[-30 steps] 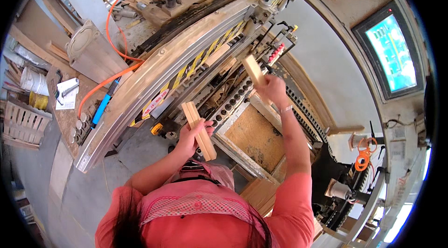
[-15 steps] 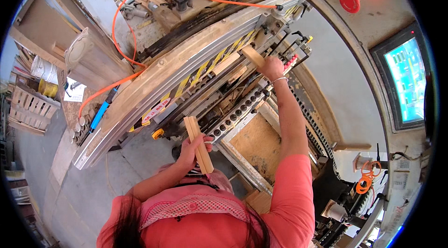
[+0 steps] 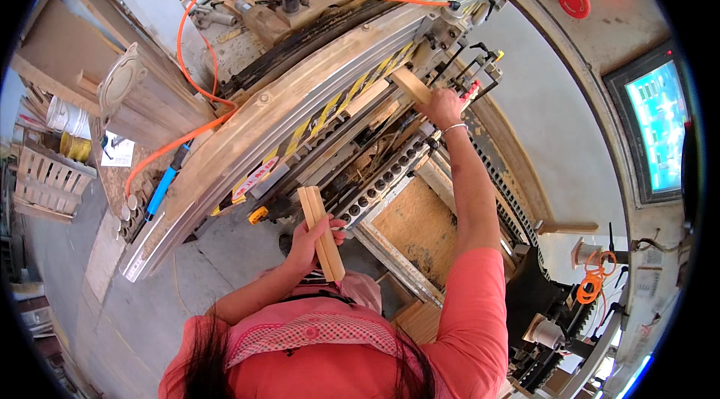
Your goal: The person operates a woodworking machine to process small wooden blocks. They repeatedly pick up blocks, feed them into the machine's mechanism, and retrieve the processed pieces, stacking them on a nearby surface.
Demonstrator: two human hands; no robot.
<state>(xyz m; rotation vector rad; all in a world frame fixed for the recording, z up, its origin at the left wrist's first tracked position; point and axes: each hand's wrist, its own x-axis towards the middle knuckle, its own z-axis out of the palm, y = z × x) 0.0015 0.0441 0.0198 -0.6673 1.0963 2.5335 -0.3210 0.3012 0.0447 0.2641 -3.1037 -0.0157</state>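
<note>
My left hand is closed around wooden strips, held close to my body; a lengthwise line runs down them, and I cannot tell whether they are separate pieces or one grooved piece. Stretched out at the far side, my right hand grips the near end of a short wooden block. That block lies over the machine's working strip, beside a pale wooden piece lying along the yellow-and-black striped rail. My right fingers are partly hidden behind the hand. A row of dark round rollers runs below it.
A long curved machine beam crosses ahead, with an orange hose looped over it. To the right stand a control panel with a lit screen and a red stop button. A chain track curves past my right arm.
The whole view has shifted slightly. Both hands keep hold of the same wooden pieces in nearly the same places.
</note>
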